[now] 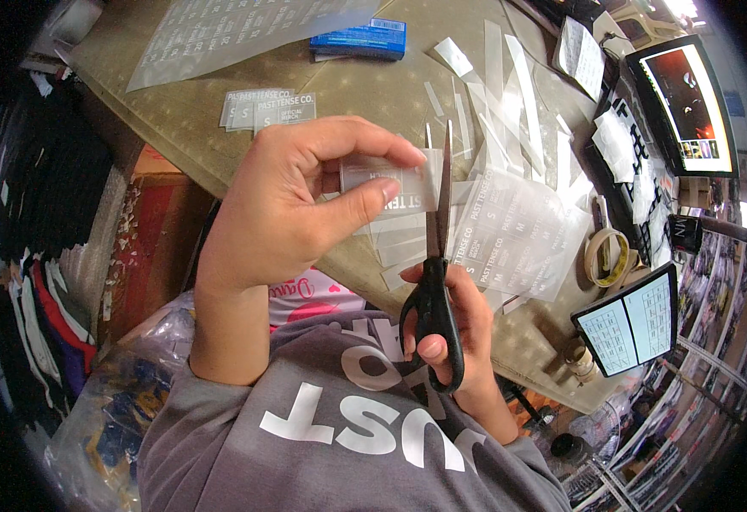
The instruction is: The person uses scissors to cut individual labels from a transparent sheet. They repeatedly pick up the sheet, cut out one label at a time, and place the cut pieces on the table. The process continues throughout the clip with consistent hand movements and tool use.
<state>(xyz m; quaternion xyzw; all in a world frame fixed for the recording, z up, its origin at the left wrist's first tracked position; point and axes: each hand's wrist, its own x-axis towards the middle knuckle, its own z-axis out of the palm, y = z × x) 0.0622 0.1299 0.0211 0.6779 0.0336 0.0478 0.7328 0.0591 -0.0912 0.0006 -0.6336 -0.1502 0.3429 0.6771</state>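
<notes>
Here's my left hand (305,192) pinching a clear label (416,189), right hand (474,341) gripping scissors (435,316); some labels (286,111) look finished, larger printed sheets (518,229) uncut.

We take this for a small garment workshop: dark cloth garments (40,179) hang in a dense row at the left, and full metal shelves (715,357) stand along the right. On the drab olive table (186,132) we see a translucent film sheet with white lettering (237,38), narrow pale offcut strips (523,94) and black-handled metal scissors (434,282). A large, lit, black-framed monitor (693,107) and a smaller black-framed screen (629,320) at the right show us desk work too.
</notes>
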